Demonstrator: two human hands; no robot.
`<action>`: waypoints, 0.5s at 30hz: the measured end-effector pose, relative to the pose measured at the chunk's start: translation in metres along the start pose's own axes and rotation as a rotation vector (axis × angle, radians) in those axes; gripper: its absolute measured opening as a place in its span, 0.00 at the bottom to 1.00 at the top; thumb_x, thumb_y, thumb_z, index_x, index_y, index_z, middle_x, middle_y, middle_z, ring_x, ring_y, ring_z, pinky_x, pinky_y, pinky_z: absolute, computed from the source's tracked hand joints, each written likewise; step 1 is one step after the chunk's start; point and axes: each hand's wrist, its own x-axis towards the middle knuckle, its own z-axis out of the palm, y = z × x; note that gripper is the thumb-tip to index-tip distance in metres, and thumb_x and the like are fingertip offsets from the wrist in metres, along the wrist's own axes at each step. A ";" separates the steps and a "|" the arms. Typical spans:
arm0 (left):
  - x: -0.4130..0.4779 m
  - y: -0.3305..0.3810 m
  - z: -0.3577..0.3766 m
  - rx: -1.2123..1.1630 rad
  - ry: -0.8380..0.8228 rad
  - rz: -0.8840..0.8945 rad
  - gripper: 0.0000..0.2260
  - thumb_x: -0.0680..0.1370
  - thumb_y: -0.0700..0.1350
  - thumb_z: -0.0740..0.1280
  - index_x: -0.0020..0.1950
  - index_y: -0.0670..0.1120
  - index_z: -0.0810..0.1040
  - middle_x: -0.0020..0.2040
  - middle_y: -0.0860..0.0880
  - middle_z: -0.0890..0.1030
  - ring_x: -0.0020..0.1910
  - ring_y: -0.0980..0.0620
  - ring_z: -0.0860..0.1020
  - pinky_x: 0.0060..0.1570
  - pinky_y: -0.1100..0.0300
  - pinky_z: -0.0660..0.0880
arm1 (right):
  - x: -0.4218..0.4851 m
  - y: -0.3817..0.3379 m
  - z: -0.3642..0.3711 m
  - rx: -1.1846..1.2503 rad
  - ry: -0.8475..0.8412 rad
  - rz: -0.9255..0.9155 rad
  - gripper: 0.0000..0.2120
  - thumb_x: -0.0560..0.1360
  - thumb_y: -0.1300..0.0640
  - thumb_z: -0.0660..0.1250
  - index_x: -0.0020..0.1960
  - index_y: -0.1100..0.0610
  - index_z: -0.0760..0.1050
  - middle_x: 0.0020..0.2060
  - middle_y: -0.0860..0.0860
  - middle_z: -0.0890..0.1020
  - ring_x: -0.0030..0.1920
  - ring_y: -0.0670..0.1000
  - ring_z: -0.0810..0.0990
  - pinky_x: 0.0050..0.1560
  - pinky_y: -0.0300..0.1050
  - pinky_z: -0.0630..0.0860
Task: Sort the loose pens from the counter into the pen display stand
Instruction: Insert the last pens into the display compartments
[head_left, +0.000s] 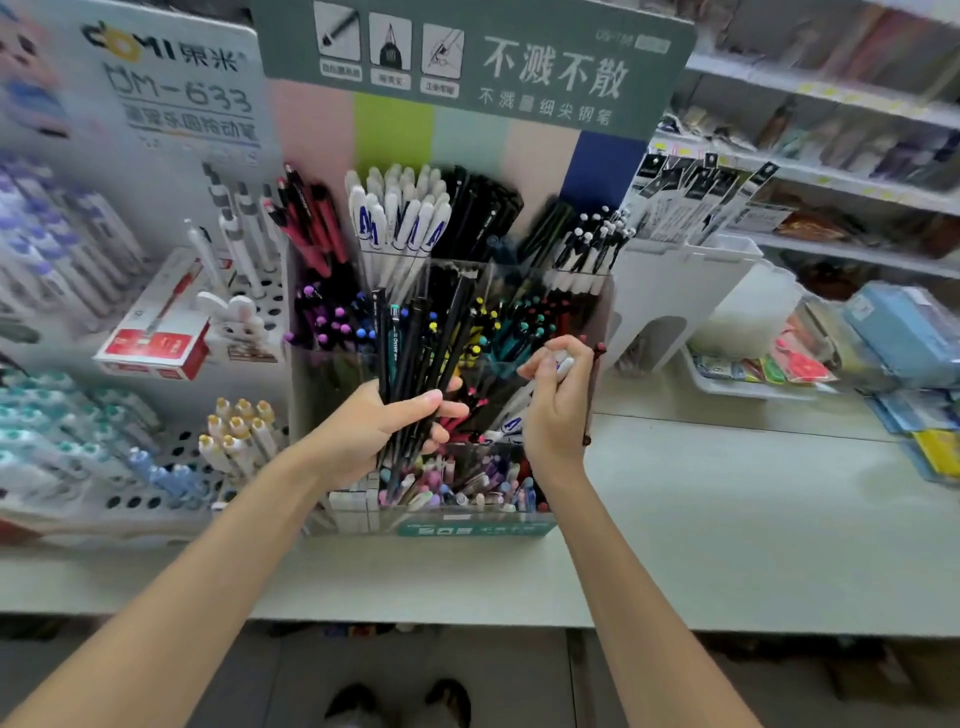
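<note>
Left grip (384, 431) clenched around a bundle (415, 343) of mostly black pens, tips up, fanned out over the middle of the stand (332, 384). One pen in the bundle was teal with white lettering.

Right grip (558, 405) curled around a white pen (563, 366) at the fingertips, with a thin red pen (592, 395) hanging down along its outer side. It hung above the stand's right half, just beside the bundle and not touching it.

The stand was clear and tiered, and sat mid-worktop (727, 519), set back from the front edge. Rear tier: white A-marked pens (400, 223) next to black ones. Middle tier: dark pens with coloured ball ends. Front tier: pastel pens, low behind the teal label strip.

Green header sign (467, 57) stood above the stand. Left of it were a red box (156, 338), a rabbit figure (236, 322) and a perforated rack (156, 499) with yellow-capped and blue pens. Toward the worktop's right rear corner sat a white tray (727, 384) of small packets. Shelves (831, 176) ran behind that.

Can't tell whether any loose pens lay on the worktop; the part right of the stand showed as plain surface.
</note>
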 end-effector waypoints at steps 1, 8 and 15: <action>0.000 -0.002 0.000 -0.002 0.002 -0.001 0.11 0.82 0.42 0.62 0.63 0.46 0.77 0.55 0.44 0.84 0.38 0.53 0.79 0.41 0.61 0.79 | -0.006 0.008 0.001 -0.040 -0.034 0.006 0.07 0.84 0.63 0.52 0.54 0.53 0.66 0.41 0.49 0.75 0.39 0.47 0.74 0.44 0.34 0.71; -0.003 -0.009 0.003 -0.054 0.005 -0.024 0.12 0.82 0.42 0.61 0.64 0.44 0.76 0.53 0.45 0.85 0.38 0.54 0.79 0.39 0.62 0.78 | -0.022 0.054 -0.006 -0.587 -0.229 -0.182 0.12 0.80 0.53 0.59 0.50 0.58 0.79 0.47 0.50 0.80 0.54 0.51 0.74 0.56 0.50 0.69; -0.002 -0.004 0.008 -0.042 -0.081 -0.027 0.13 0.80 0.43 0.63 0.64 0.44 0.76 0.52 0.43 0.85 0.38 0.54 0.79 0.39 0.62 0.78 | -0.011 -0.022 -0.011 -0.193 -0.169 -0.151 0.15 0.79 0.58 0.65 0.65 0.54 0.72 0.53 0.49 0.77 0.44 0.46 0.76 0.48 0.39 0.74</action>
